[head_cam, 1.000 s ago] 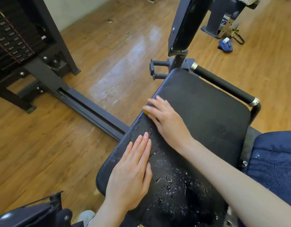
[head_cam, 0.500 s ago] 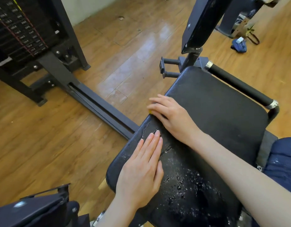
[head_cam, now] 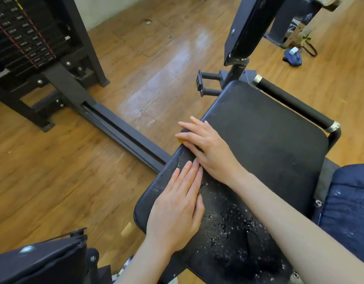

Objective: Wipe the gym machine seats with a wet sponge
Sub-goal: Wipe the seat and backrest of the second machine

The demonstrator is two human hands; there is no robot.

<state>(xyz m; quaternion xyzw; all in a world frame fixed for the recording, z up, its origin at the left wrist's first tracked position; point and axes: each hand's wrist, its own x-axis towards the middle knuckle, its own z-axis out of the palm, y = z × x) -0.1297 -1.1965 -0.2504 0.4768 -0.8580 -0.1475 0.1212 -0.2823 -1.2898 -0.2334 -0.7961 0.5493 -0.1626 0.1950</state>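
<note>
1. The black padded seat [head_cam: 259,144] is seen from above, and its near end is cut off by the lower frame edge.
2. The sponge [head_cam: 180,139] is pressed against the seat's left edge under the right hand [head_cam: 207,146]; only a small yellow sliver is shown past the fingers, so its shape and size cannot be made out.
3. The right hand's fingers [head_cam: 189,127] are laid nearly straight and flat over the sponge; whether the thumb is hooked round it cannot be told, since the thumb is hidden.
4. The left hand [head_cam: 177,210] is laid palm down on the seat's near left part, with its fingers [head_cam: 189,175] straight and close together; nothing is held by it, and its fingertips lie just beside the right wrist.
5. Droplets and pale specks [head_cam: 228,224] are scattered over the seat's near half; whether they are water or flaked vinyl cannot be judged.
6. A padded handle bar [head_cam: 293,101] is run along the seat's far right side.
7. A weight stack [head_cam: 23,37] is partly cut off at the upper left; its plate labels are too blurred to be read.
8. A blue cloth [head_cam: 292,57] lies on the wooden floor [head_cam: 64,181] at the upper right, well apart from the seat.
9. A dark blue padded part [head_cam: 351,201] is cut off by the right edge.
</note>
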